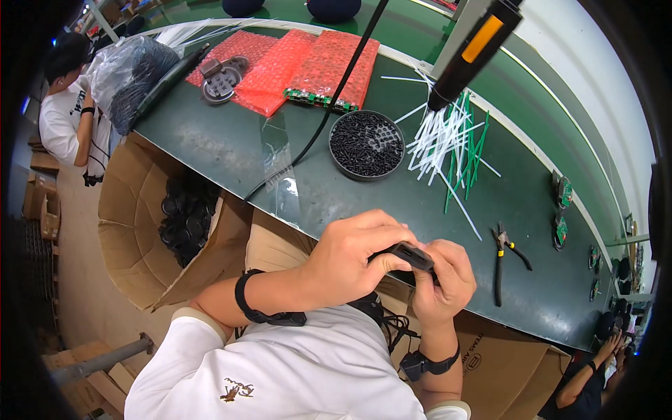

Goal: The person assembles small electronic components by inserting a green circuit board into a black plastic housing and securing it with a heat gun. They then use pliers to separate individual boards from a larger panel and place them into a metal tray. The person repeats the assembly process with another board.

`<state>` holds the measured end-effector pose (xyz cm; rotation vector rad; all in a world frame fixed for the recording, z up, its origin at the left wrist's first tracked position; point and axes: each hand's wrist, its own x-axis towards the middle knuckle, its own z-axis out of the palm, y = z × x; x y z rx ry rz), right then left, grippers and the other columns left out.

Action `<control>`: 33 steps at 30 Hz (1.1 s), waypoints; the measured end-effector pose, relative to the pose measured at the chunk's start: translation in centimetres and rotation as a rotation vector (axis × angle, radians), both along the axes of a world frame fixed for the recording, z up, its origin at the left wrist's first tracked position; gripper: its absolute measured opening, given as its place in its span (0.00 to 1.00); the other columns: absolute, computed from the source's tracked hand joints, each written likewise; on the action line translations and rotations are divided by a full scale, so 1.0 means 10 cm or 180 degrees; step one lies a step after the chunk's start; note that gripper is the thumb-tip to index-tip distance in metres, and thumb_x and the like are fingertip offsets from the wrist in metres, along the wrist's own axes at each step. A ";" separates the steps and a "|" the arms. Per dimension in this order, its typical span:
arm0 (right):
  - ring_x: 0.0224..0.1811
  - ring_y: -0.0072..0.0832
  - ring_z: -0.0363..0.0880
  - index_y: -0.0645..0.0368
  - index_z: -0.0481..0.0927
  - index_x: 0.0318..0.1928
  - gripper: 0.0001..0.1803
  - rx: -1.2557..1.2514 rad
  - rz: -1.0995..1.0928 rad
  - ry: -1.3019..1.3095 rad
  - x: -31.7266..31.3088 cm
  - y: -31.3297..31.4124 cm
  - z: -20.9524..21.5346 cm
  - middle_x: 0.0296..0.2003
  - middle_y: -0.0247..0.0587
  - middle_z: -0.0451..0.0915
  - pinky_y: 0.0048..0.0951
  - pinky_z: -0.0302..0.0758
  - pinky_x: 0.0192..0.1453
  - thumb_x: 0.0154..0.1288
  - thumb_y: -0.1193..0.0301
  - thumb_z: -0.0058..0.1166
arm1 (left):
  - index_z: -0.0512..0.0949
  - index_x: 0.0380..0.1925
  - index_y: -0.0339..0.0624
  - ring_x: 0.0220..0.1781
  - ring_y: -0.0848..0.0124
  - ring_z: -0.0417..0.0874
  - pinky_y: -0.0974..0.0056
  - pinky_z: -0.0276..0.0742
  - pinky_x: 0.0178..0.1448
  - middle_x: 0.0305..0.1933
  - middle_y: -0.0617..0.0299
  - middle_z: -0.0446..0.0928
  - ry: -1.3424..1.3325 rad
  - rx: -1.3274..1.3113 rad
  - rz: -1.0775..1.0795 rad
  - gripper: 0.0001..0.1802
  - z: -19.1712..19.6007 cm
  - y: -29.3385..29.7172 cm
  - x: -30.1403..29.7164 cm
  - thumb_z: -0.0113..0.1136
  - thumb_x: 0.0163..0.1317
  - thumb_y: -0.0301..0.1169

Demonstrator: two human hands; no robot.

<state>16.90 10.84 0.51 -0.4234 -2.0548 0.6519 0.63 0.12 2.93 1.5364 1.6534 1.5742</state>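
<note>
Fingers of the left hand (353, 248) and right hand (448, 276) pinch a black part (414, 257), right below the frame's middle. I think it could fall if their grip gets loose.

A: Surface (210, 157), colour?
B: Dark green, plain. Held piece (414, 257): black.
A: Bubble wrap (336, 66)?
B: Translucent red, close pattern of round dots. Circuit boards (315, 99) at its edge: green.
A: Round tray (364, 178)?
B: Grey; small parts (351, 145) in it black.
A: Thin strips (435, 138)?
B: Mostly white, some green.
A: Pliers (500, 245)?
B: Black handles (498, 283), each with a yellow patch (500, 255).
A: Hanging driver (467, 59)?
B: Black, one orange band (483, 38).
A: Shirt (301, 371)?
B: White, brown emblem (236, 392) on chest. Wrist straps (280, 318): black.
A: Open carton (133, 217)?
B: Plain brown; contents (187, 218) black.
</note>
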 end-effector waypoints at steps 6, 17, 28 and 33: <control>0.42 0.40 0.84 0.60 0.89 0.44 0.23 0.0476 -0.0039 -0.0252 -0.05 0.08 0.12 0.37 0.39 0.83 0.37 0.80 0.48 0.44 0.88 0.65 | 0.88 0.45 0.44 0.53 0.55 0.87 0.58 0.85 0.53 0.49 0.54 0.85 0.0679 0.0554 0.0227 0.22 -0.12 0.07 -0.10 0.76 0.46 0.21; 0.56 0.47 0.77 0.61 0.87 0.52 0.28 0.0173 0.0423 -0.1575 0.11 0.03 0.26 0.50 0.46 0.79 0.43 0.77 0.58 0.46 0.87 0.61 | 0.86 0.47 0.46 0.53 0.62 0.82 0.61 0.83 0.51 0.52 0.63 0.83 0.1620 0.0129 0.0013 0.28 -0.30 -0.13 -0.16 0.78 0.42 0.39; 0.50 0.41 0.77 0.60 0.86 0.50 0.21 -0.0277 -0.0078 -0.1152 0.01 0.06 0.09 0.48 0.43 0.80 0.37 0.76 0.54 0.52 0.81 0.70 | 0.86 0.46 0.47 0.49 0.64 0.81 0.60 0.82 0.48 0.48 0.65 0.82 0.1459 0.0135 -0.0089 0.28 -0.30 -0.11 -0.21 0.78 0.40 0.40; 0.51 0.41 0.78 0.60 0.85 0.49 0.20 -0.0248 -0.0008 -0.1415 0.00 0.09 0.26 0.47 0.43 0.80 0.38 0.76 0.55 0.53 0.79 0.71 | 0.85 0.48 0.45 0.50 0.58 0.82 0.55 0.80 0.50 0.46 0.59 0.82 0.1131 -0.0006 -0.0326 0.21 -0.19 -0.06 -0.31 0.75 0.53 0.37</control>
